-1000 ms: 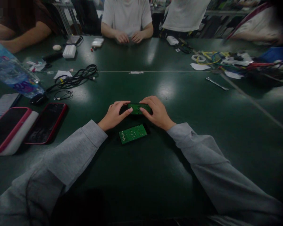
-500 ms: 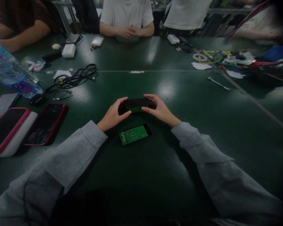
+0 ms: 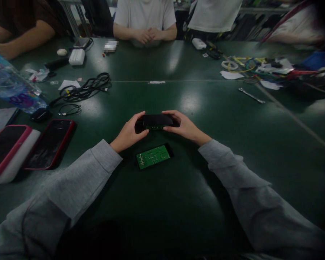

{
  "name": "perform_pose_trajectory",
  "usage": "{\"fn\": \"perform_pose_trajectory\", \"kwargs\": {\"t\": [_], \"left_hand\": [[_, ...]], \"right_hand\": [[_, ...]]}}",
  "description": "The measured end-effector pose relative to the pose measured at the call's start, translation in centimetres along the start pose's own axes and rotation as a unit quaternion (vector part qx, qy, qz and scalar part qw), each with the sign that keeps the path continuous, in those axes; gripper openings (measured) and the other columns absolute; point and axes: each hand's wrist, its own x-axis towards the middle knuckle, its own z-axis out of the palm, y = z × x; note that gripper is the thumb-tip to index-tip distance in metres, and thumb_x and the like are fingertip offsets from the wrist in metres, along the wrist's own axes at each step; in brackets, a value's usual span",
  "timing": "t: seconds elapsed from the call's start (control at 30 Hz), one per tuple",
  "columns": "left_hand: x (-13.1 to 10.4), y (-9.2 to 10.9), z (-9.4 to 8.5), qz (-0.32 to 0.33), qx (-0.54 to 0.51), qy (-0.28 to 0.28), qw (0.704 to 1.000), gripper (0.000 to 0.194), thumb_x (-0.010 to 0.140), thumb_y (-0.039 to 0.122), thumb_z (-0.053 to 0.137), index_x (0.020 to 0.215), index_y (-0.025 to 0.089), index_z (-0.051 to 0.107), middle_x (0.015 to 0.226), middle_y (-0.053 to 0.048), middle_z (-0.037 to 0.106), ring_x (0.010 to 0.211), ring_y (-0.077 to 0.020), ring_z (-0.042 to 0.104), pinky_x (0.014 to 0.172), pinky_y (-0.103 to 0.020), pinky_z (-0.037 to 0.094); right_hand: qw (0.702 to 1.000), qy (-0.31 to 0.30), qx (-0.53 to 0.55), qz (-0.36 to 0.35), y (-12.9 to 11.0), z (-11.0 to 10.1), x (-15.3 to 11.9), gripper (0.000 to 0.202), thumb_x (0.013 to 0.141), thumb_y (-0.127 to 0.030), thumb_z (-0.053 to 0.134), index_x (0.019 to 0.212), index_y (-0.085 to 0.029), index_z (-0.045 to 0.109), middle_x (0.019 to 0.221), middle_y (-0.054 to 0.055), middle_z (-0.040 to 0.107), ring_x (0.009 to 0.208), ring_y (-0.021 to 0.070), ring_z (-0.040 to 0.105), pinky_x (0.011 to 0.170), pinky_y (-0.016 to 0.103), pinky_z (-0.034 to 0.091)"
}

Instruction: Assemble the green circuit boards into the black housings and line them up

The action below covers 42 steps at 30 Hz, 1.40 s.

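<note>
Between my two hands is a circuit board with a black cover or panel [image 3: 157, 120], with a narrow strip of green showing along its near edge. My left hand [image 3: 130, 131] grips its left end, thumb in front and fingers behind. At the right end, my right hand [image 3: 182, 126] holds it the same way, the thumb resting on the near edge. Whether the held piece touches the table cannot be told. Just in front of it, a second green circuit board [image 3: 153, 156] lies flat on the dark green table [image 3: 162, 209], a black part at its right end.
To the left are red-edged phones [image 3: 51, 142], a plastic bottle [image 3: 14, 85] and coiled black cables [image 3: 89, 88]. On the right lie a wrench [image 3: 251, 95] and a tangle of wires [image 3: 276, 68]. Across the table, a person's clasped hands [image 3: 148, 35] rest at the edge.
The held circuit board has tilted a little, so less of its green face shows. My right fingers have shifted slightly left along its back. The other board lies where it was.
</note>
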Motion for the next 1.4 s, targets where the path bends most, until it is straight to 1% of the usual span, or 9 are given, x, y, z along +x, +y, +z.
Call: {"fn": "perform_pose_trajectory", "kwargs": {"t": [0.2,0.33,0.43,0.57,0.7,0.87,0.97,1.1,1.4], "left_hand": [[0.0,0.0,0.0,-0.006,0.003,-0.003,1.000,0.069,0.084,0.031,0.067,0.145,0.018,0.038,0.144,-0.015,0.052,0.132,-0.0284,0.052,0.112,-0.048,0.043],[0.0,-0.1,0.0,-0.006,0.004,-0.007,1.000,0.069,0.085,0.032,0.067,0.145,0.019,0.038,0.144,-0.016,0.051,0.132,-0.0292,0.052,0.112,-0.049,0.042],[0.0,-0.1,0.0,-0.009,0.006,-0.010,1.000,0.068,0.085,0.032,0.066,0.146,0.020,0.037,0.145,-0.016,0.051,0.133,-0.0292,0.051,0.112,-0.049,0.042],[0.0,0.0,0.0,-0.011,0.006,-0.008,1.000,0.068,0.085,0.031,0.067,0.145,0.019,0.038,0.144,-0.015,0.052,0.131,-0.0291,0.052,0.111,-0.049,0.043],[0.0,-0.2,0.1,-0.004,0.001,0.001,1.000,0.067,0.083,0.030,0.068,0.144,0.020,0.040,0.142,-0.014,0.053,0.130,-0.0288,0.053,0.111,-0.049,0.043],[0.0,-0.4,0.2,0.001,-0.004,0.001,1.000,0.068,0.084,0.030,0.068,0.145,0.020,0.040,0.143,-0.014,0.052,0.132,-0.0294,0.052,0.112,-0.051,0.042],[0.0,-0.3,0.1,-0.004,0.001,-0.003,1.000,0.067,0.084,0.030,0.067,0.145,0.022,0.039,0.144,-0.014,0.052,0.132,-0.0293,0.052,0.112,-0.051,0.042],[-0.1,-0.2,0.0,-0.009,0.003,-0.006,1.000,0.067,0.085,0.029,0.067,0.145,0.021,0.039,0.144,-0.014,0.052,0.131,-0.0291,0.052,0.111,-0.051,0.043],[0.0,-0.4,0.2,-0.001,-0.010,0.010,1.000,0.067,0.085,0.028,0.068,0.144,0.020,0.038,0.145,-0.015,0.049,0.132,-0.0282,0.051,0.112,-0.050,0.042]], "right_hand": [[1.000,-0.004,0.023,0.017,-0.5,-0.1,0.0,0.060,0.079,-0.029,0.077,0.133,-0.025,0.051,0.135,0.009,0.058,0.126,0.0284,0.055,0.111,0.056,0.043],[1.000,-0.006,0.013,0.019,-0.2,-0.2,-0.1,0.058,0.081,-0.031,0.075,0.133,-0.026,0.051,0.135,0.009,0.057,0.126,0.0288,0.055,0.109,0.058,0.043],[1.000,-0.004,0.024,0.020,0.1,-0.2,-0.1,0.058,0.081,-0.031,0.075,0.132,-0.027,0.051,0.134,0.008,0.058,0.125,0.0282,0.055,0.109,0.057,0.043],[0.999,-0.001,0.040,0.033,-0.4,-0.1,-0.1,0.057,0.079,-0.030,0.077,0.131,-0.026,0.052,0.133,0.007,0.058,0.126,0.0275,0.055,0.112,0.055,0.041],[0.997,-0.001,0.055,0.049,-0.9,0.0,-0.1,0.058,0.078,-0.032,0.078,0.130,-0.025,0.053,0.133,0.007,0.058,0.127,0.0288,0.053,0.114,0.055,0.038],[0.997,0.002,0.064,0.040,-0.7,0.1,-0.1,0.058,0.077,-0.033,0.078,0.129,-0.026,0.053,0.132,0.006,0.058,0.127,0.0284,0.053,0.115,0.054,0.037],[0.997,0.002,0.062,0.038,-0.6,0.1,-0.1,0.057,0.078,-0.033,0.078,0.129,-0.026,0.053,0.131,0.006,0.058,0.127,0.0285,0.053,0.114,0.054,0.038],[0.998,-0.001,0.054,0.044,-0.9,0.1,-0.1,0.057,0.078,-0.033,0.077,0.129,-0.026,0.053,0.132,0.006,0.057,0.126,0.0283,0.053,0.114,0.054,0.038],[0.999,0.007,0.037,0.031,-0.4,0.2,-0.1,0.056,0.080,-0.034,0.075,0.130,-0.027,0.051,0.133,0.005,0.057,0.127,0.0273,0.053,0.114,0.053,0.038]]}}
